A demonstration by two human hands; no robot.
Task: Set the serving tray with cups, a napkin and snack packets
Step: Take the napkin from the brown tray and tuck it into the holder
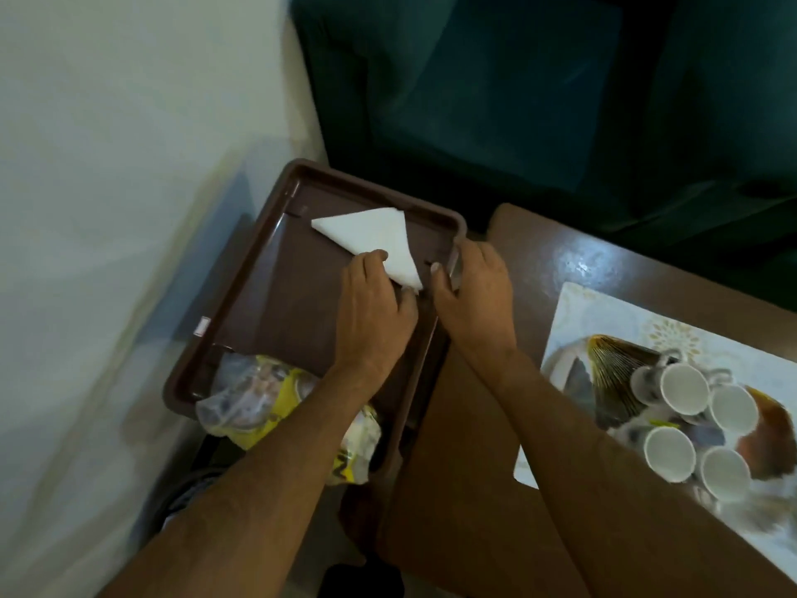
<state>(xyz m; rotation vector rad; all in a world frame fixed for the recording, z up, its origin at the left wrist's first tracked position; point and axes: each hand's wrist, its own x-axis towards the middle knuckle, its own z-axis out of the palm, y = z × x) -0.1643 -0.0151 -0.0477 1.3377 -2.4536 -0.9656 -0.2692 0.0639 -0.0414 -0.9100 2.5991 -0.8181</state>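
A brown serving tray sits at the left of a brown table. A white napkin, folded into a triangle, lies in the tray's far part. My left hand rests on the napkin's near corner, fingers pressed flat on it. My right hand grips the tray's right rim. Snack packets in clear and yellow wrapping lie in the tray's near end, partly under my left forearm. Several white cups stand on a patterned mat at the right.
The brown table carries a white patterned mat with the cups and a gold-ribbed holder. A dark green sofa stands behind. A white wall fills the left.
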